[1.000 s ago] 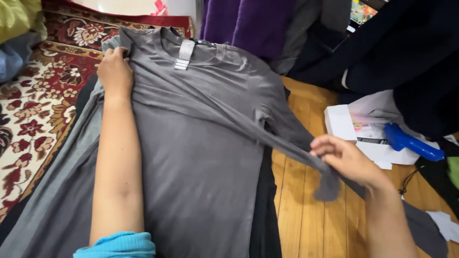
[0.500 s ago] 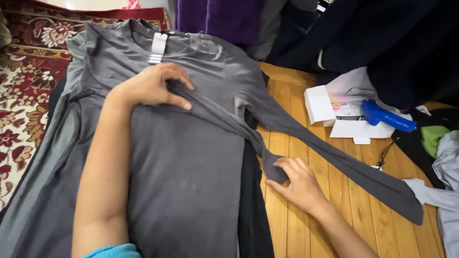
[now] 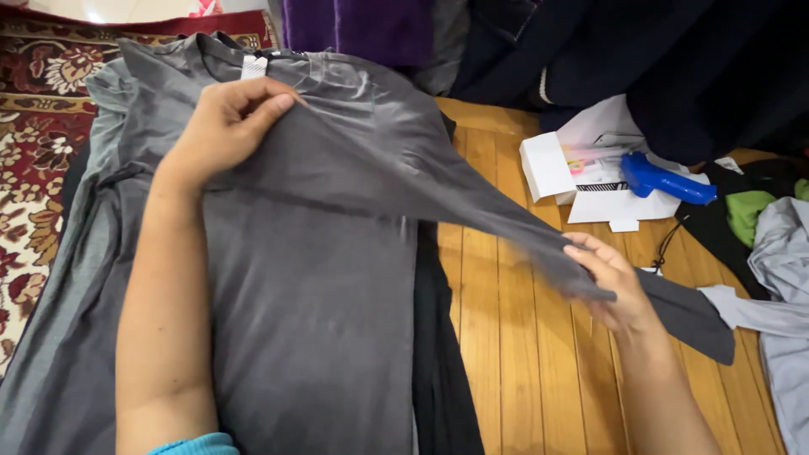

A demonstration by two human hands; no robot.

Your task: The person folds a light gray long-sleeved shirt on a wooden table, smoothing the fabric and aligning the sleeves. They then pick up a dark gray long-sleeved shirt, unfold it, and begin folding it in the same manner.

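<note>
Grey long-sleeved shirt (image 3: pixel 312 278), laid flat and face up on the wooden floor (image 3: pixel 522 371), collar toward the far edge, body partly over a patterned red rug (image 3: pixel 42 152) at the left edge. Change from half a second ago: the left hand (image 3: pixel 223 126), then pressed flat on the chest, has lifted and now pinches a fold of fabric just below the collar between thumb and fingers; the right hand (image 3: pixel 611 282), then resting low on the floor beside the sleeve, has risen and now grips the sleeve (image 3: pixel 472 202) near its cuff, drawing it taut in a line from the shoulder across to the right. The white neck label (image 3: pixel 254 66) has stayed by the collar. A dark garment (image 3: pixel 438 354) lies under the shirt's right edge, touching it. Near the floor's far right corner: a white box and papers (image 3: pixel 581 181) with a blue plastic tool (image 3: pixel 666 179) lying on them, a green cloth (image 3: pixel 750 215) beside that, and a pale grey garment (image 3: pixel 779 286) at the right edge. Purple fabric (image 3: pixel 358 29) and dark clothing (image 3: pixel 674 67) lie along the far edge. Hard to make out: the sleeve blurs at the right hand, so the fingers under it cannot be counted; the cuff end runs on behind that hand. The shirt's hem and both forearms are cut off at the near edge; a blue cuff (image 3: pixel 190 445) shows there.
</note>
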